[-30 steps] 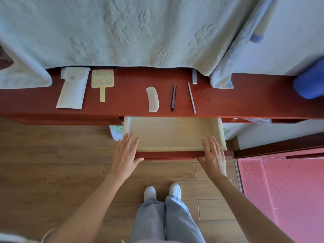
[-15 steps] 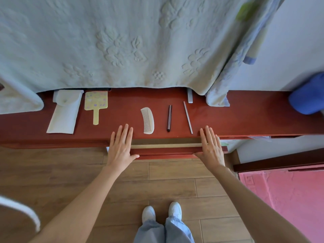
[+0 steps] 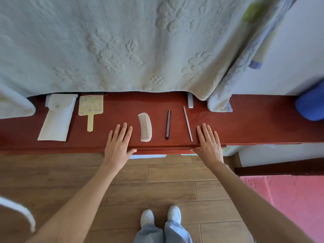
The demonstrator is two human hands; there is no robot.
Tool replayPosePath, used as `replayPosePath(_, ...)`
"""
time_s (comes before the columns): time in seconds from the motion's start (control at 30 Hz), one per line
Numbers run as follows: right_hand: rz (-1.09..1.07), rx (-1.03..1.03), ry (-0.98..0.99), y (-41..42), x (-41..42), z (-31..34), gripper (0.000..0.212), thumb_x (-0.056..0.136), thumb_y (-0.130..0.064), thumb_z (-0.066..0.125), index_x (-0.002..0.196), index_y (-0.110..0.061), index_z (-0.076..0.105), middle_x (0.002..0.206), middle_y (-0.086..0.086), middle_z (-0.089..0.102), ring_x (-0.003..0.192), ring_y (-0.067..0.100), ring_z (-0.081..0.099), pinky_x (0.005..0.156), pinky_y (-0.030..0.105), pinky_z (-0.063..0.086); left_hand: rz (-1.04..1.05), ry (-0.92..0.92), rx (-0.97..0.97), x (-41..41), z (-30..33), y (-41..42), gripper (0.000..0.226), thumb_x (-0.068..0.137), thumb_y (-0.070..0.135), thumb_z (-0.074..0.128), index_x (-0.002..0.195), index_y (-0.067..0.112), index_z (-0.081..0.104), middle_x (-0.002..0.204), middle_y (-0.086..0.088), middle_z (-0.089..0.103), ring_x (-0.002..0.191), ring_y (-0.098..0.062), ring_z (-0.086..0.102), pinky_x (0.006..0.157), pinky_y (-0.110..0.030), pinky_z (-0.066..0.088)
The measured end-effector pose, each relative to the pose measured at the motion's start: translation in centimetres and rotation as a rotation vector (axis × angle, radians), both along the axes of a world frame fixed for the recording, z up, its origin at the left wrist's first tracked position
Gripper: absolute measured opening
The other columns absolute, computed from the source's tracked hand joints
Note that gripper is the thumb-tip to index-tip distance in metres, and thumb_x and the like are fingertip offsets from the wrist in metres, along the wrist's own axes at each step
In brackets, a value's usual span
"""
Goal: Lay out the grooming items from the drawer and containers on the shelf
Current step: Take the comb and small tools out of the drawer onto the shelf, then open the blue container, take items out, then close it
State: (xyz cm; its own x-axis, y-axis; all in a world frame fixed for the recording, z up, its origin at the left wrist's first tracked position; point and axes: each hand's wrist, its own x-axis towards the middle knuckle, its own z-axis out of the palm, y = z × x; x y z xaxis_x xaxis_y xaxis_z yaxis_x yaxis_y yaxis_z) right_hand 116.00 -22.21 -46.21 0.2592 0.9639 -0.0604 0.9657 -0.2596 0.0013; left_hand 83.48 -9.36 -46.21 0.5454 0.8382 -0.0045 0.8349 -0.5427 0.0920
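The drawer front (image 3: pixel 163 149) is sitting almost flush with the front edge of the red shelf (image 3: pixel 254 127), and both hands are lying flat against it. The left hand (image 3: pixel 118 144) is pressing at the drawer's left end and the right hand (image 3: pixel 209 144) at its right end. Each grip is wide open, with the fingers spread and pointing toward the back edge of the shelf, and neither one is holding anything.

The grooming items are lying in a row on the shelf. The white comb (image 3: pixel 145 127), the dark stick (image 3: pixel 168 124) (maybe a pencil, it is hard to tell) and the thin silver stick (image 3: pixel 188 123) are between the two hands, and all three are pointing from the front edge to the back edge. The comb is just beside the left hand's fingers. The silver stick is just beside the right hand's fingers. The yellow hand mirror (image 3: pixel 90 108) and the white pouch (image 3: pixel 57 118) are lying farther toward the left end, so the left hand is nearer to them.

It looks like the laying out is nearly finished, and the drawer only needs a last little push.
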Motion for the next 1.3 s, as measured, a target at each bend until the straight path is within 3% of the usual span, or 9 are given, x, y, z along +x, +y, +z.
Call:
replayPosePath(0.23,-0.023,-0.029,-0.076,0.6,-0.4,-0.3,0.090,0.079,-0.045,0.070,0.148,-0.009,0.027,0.154,0.015,0.027,0.142,0.031,0.026,0.113,0.049,0.026,0.042,-0.029,0.086,0.6,-0.1,-0.4,0.086,0.066,0.037,0.084,0.138,0.008,0.047,0.144,-0.015,0.045,0.132,-0.038,0.042,0.105,-0.054,0.037)
replayPosePath(0.43,-0.070,-0.070,-0.096,0.9,-1.4,0.2,0.086,0.077,-0.036,0.075,0.145,-0.003,0.032,0.149,0.020,0.034,0.138,0.034,0.033,0.108,0.052,0.032,0.140,-0.007,0.040,1.8,0.3,-0.8,0.085,0.062,0.026,0.087,0.135,0.007,0.050,0.142,-0.015,0.048,0.131,-0.039,0.043,0.103,-0.056,0.038)
replayPosePath(0.63,-0.070,-0.192,-0.059,1.1,-1.8,2.8,0.075,0.093,-0.023,0.054,0.151,-0.009,0.008,0.158,0.013,0.009,0.146,0.027,0.007,0.117,0.044,0.017,0.279,0.097,-0.112,4.0,2.1,-1.8,0.087,0.082,0.033,0.071,0.149,0.015,0.020,0.158,-0.010,0.018,0.145,-0.032,0.015,0.114,-0.049,0.021)
replayPosePath(0.8,-0.069,-0.118,0.004,-1.5,-2.5,6.3,0.074,0.091,-0.015,0.054,0.150,-0.011,0.010,0.159,0.011,0.005,0.147,0.026,0.003,0.118,0.041,0.012,0.301,0.051,-0.190,5.9,4.1,-4.6,0.090,0.084,0.027,0.069,0.151,0.013,0.010,0.159,-0.012,0.009,0.146,-0.031,0.006,0.117,-0.047,0.015)
replayPosePath(0.97,-0.049,-0.031,0.021,-4.1,-2.2,11.5,0.070,0.091,-0.013,0.051,0.150,-0.013,0.015,0.159,0.009,0.005,0.147,0.023,0.000,0.119,0.039,0.008,0.220,-0.110,-0.113,8.7,8.5,-7.1,0.081,0.087,0.010,0.061,0.151,0.013,0.011,0.159,-0.011,0.010,0.146,-0.031,0.005,0.118,-0.046,0.011)
replayPosePath(1.17,-0.092,0.218,0.038,-5.8,1.5,19.1,0.049,0.092,-0.026,0.056,0.136,-0.008,0.046,0.147,0.012,0.040,0.141,0.028,0.028,0.116,0.042,0.022,0.065,-0.275,0.077,15.1,16.3,-7.3,0.054,0.089,0.020,0.057,0.140,0.009,0.041,0.148,-0.014,0.037,0.140,-0.032,0.028,0.113,-0.049,0.022)
replayPosePath(1.3,-0.127,0.426,0.020,-7.5,5.9,23.0,0.037,0.086,-0.021,0.063,0.119,-0.005,0.061,0.126,0.014,0.059,0.122,0.032,0.051,0.104,0.042,0.037,-0.089,-0.341,0.231,20.8,20.7,-8.0,0.039,0.079,0.018,0.064,0.116,0.007,0.060,0.118,-0.014,0.059,0.114,-0.034,0.053,0.096,-0.049,0.042)
